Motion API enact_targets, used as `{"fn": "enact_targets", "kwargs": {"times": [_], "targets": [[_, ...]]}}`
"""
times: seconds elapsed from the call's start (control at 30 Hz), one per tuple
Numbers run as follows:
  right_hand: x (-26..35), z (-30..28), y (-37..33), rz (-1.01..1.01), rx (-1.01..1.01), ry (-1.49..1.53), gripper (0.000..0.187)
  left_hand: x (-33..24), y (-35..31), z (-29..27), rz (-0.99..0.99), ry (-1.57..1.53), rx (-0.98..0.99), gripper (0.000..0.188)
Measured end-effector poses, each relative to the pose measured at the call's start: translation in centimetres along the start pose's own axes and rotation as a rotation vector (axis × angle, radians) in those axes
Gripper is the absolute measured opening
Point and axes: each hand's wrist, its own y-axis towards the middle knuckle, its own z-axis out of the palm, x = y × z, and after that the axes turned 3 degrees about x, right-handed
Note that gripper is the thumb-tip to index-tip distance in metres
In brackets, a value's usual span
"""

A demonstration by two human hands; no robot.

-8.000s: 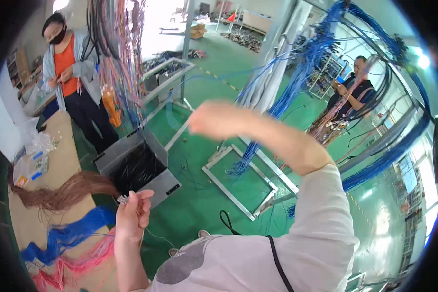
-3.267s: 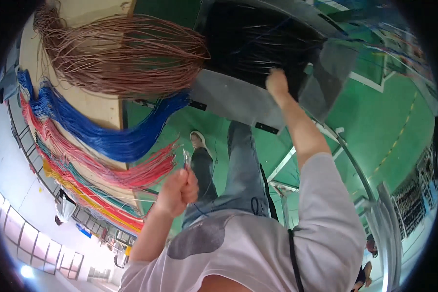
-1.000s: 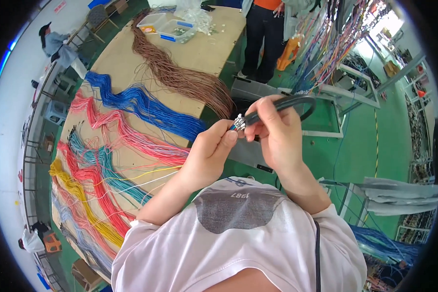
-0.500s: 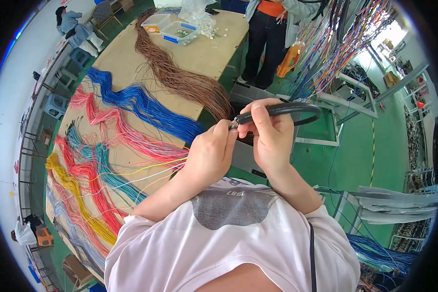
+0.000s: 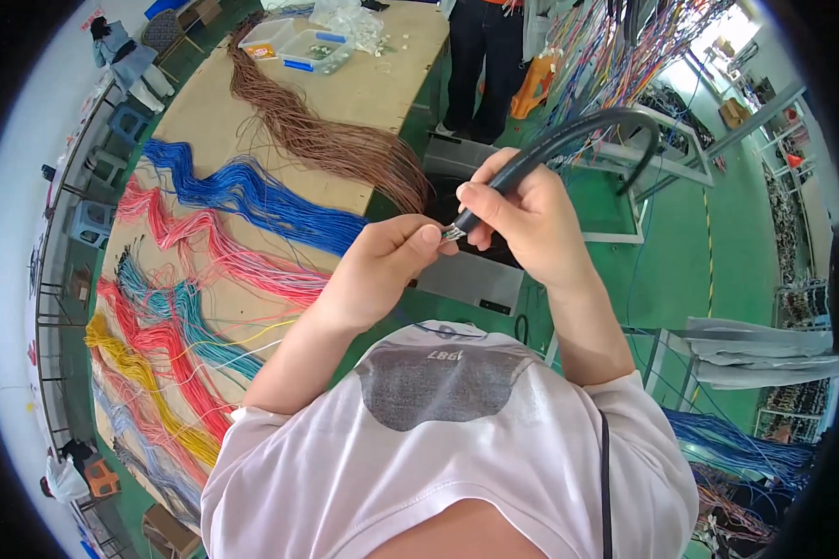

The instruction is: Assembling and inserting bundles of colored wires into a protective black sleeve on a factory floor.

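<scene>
My right hand [image 5: 536, 224] is closed around a thick black tube [image 5: 592, 126], which arcs up and bends down to the right. A small cluster of bare-looking wire tips [image 5: 453, 233] shows at the tube's near mouth. My left hand [image 5: 378, 265] pinches the wires just there, thumb on top. Whether the tips sit inside the tube or only against it is hard to tell. Behind my left forearm, thin yellow [image 5: 280, 326] and white wires stretch over the table; their link to the held wires is hidden.
On the wooden table [image 5: 382, 98] to my left lie bundles of brown [image 5: 331, 140], blue [image 5: 261, 200], pink, teal, red and yellow wires. Clear plastic bins [image 5: 317, 54] stand at its far end. A person [image 5: 480, 70] stands beyond; a metal frame [image 5: 615, 233] is at right.
The black tube has swung from a tight flat loop into a taller, wider arc. My right hand has tilted upward, and more of the wire tips shows between my hands. The view has shifted slightly.
</scene>
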Motion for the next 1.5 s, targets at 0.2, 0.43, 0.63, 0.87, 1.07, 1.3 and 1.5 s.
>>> {"fn": "enact_targets", "kwargs": {"times": [0.2, 0.43, 0.63, 0.87, 1.07, 1.3, 1.5], "targets": [[-0.8, -0.3, 0.2, 0.029, 0.067, 0.138, 0.014, 0.5, 0.3, -1.3, -0.221, -0.479, 0.148, 0.027], [-0.3, 0.2, 0.4, 0.066, 0.181, 0.133, 0.013, 0.3, -0.6, -1.7, -0.155, -0.41, 0.113, 0.023], [-2.2, 3.0, -0.9, 0.004, 0.059, 0.379, 0.01, 0.3, -1.6, -1.4, -0.004, -0.119, -0.063, 0.018], [-2.8, 5.5, -1.0, -0.266, -0.215, 0.43, 0.009, 1.7, -1.1, 1.2, 0.479, 0.329, -0.51, 0.012], [-2.6, 5.9, -1.1, -0.324, -0.26, 0.405, 0.011, 2.8, -0.5, 1.1, 0.704, 0.622, -0.636, 0.017], [-2.2, 5.7, -1.3, -0.394, -0.248, 0.359, 0.011, 3.2, 0.0, 0.8, 0.92, 0.732, -0.68, 0.025], [-1.7, 4.3, -1.0, -0.355, -0.07, 0.311, 0.01, 3.1, -0.2, 1.0, 0.883, 0.669, -0.573, 0.028]]}}
